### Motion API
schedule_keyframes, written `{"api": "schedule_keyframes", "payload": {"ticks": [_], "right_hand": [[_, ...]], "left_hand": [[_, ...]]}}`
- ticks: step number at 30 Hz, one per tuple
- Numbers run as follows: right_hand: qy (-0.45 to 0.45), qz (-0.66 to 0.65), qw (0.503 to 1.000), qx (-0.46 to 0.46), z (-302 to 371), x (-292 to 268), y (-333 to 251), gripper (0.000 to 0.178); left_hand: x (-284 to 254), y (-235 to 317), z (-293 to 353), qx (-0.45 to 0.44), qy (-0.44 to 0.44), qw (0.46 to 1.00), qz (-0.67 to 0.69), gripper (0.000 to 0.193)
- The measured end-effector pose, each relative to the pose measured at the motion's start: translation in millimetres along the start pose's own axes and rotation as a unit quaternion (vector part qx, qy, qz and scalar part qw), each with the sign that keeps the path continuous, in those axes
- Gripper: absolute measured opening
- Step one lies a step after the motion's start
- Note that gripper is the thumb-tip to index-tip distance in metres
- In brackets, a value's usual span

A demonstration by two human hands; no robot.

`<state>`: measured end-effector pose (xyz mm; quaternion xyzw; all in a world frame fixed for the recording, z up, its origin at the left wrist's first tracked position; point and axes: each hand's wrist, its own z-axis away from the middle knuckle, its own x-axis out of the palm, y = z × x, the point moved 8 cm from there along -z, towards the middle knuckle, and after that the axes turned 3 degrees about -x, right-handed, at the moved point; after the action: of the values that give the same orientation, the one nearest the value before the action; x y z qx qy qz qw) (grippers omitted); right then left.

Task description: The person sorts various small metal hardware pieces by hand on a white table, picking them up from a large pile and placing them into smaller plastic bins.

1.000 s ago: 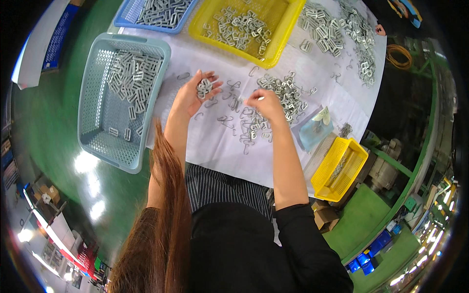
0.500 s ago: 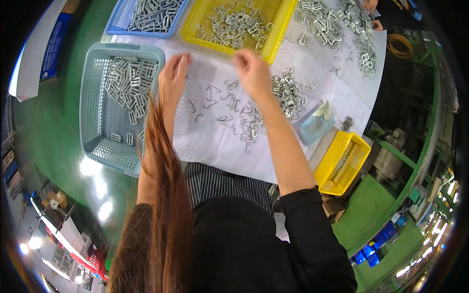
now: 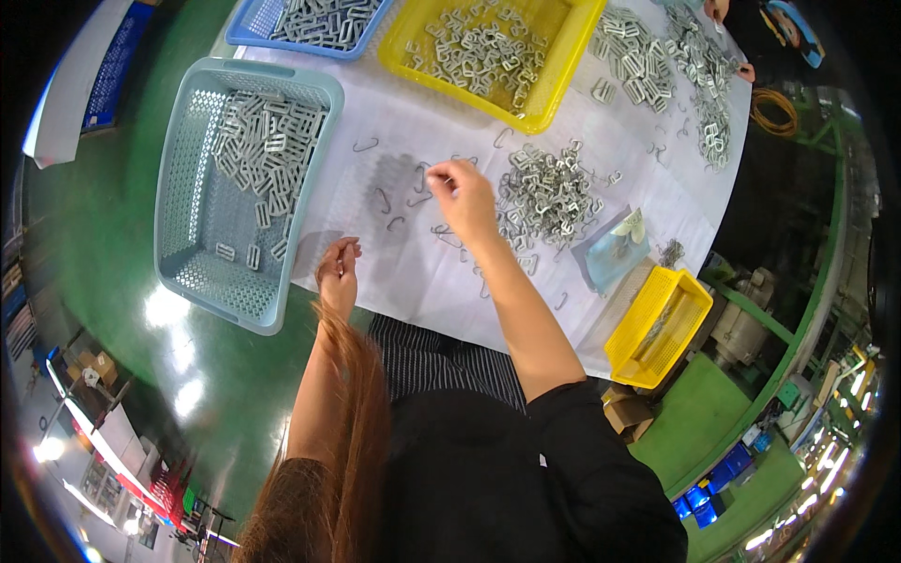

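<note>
Over the white-covered table I hold both hands closed. My left hand is near the front edge, beside the grey-blue basket, fingers curled together; anything in them is hidden. My right hand hovers above scattered bent wire hooks, thumb and fingers pinched; I cannot make out what they hold. Just right of it lies a heap of small silvery wire and metal buckles. Inside the grey-blue basket are many flat metal slide buckles. A yellow tray of similar pieces stands beyond my hands.
A blue basket of buckles stands at the far left. Further heaps of metal pieces lie far right, near another person's hand. A light-blue packet and small yellow basket sit at the right edge.
Both hands have come back from the yellow tray toward me, the left one farther, down to the table's front edge. The heap beside my right hand looks bigger and fewer loose hooks lie around it.
</note>
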<state>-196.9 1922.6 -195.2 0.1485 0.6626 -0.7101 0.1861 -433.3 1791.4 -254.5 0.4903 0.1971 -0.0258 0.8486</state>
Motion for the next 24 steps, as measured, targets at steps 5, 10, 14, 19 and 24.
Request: {"api": "schedule_keyframes", "payload": {"ticks": [5, 10, 14, 19, 24], "right_hand": [[0.173, 0.001, 0.985, 0.007, -49, -93, -3, 0.011], [0.244, -0.02, 0.969, 0.004, -84, -145, 25, 0.01], [0.272, -0.027, 0.962, 0.02, -97, -160, 35, 0.011], [0.173, -0.061, 0.978, 0.095, -119, -137, 51, 0.014], [-0.072, 0.085, 0.992, 0.058, -148, -75, 49, 0.021]], "left_hand": [[9, 24, -21, 0.033, -0.034, 0.999, -0.019, 0.015], [16, 44, -48, 0.051, -0.059, 0.994, -0.079, 0.015], [24, 57, -66, 0.058, -0.061, 0.993, -0.081, 0.015], [30, 54, -81, 0.028, -0.066, 0.993, -0.095, 0.015], [30, 50, -87, 0.044, -0.068, 0.992, -0.092, 0.015]]}}
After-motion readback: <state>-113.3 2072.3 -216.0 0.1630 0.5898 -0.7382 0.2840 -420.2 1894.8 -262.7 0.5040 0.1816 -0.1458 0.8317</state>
